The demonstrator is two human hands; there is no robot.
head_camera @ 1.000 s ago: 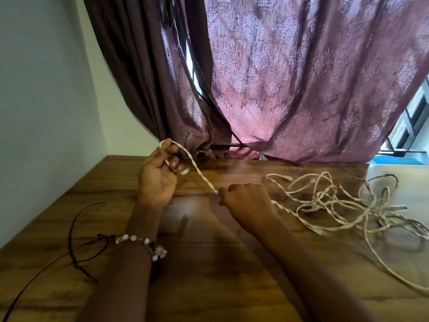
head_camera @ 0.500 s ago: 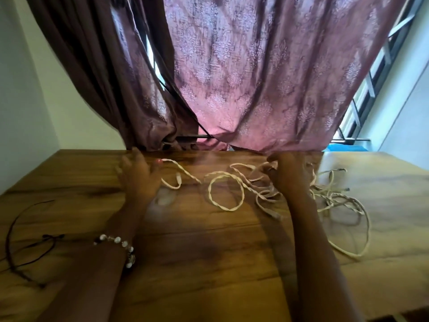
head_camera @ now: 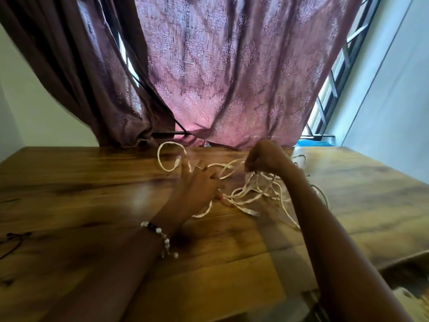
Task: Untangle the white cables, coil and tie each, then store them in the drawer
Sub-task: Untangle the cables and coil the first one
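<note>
A tangle of white twisted cables (head_camera: pixel 253 194) lies on the wooden table (head_camera: pixel 92 182) near its far edge. My right hand (head_camera: pixel 267 158) is closed in a fist above the tangle, with several strands hanging from it. My left hand (head_camera: pixel 199 184) lies flat on the table with fingers spread, pressing on cable strands. A free loop of white cable (head_camera: pixel 170 156) curls beyond my left fingertips. A flat white connector end (head_camera: pixel 249 212) lies at the near side of the tangle. No drawer is in view.
A purple patterned curtain (head_camera: pixel 220 77) hangs right behind the table's far edge. A thin dark cord (head_camera: pixel 14 238) lies at the left edge of the table. A window grille (head_camera: pixel 329 89) and a pale wall are on the right. The table's near right corner drops off.
The view has shifted right. My right hand went from a taut strand to the tangle and lifted a bunch of strands. My left hand let go of the strand and came down flat on the cables.
</note>
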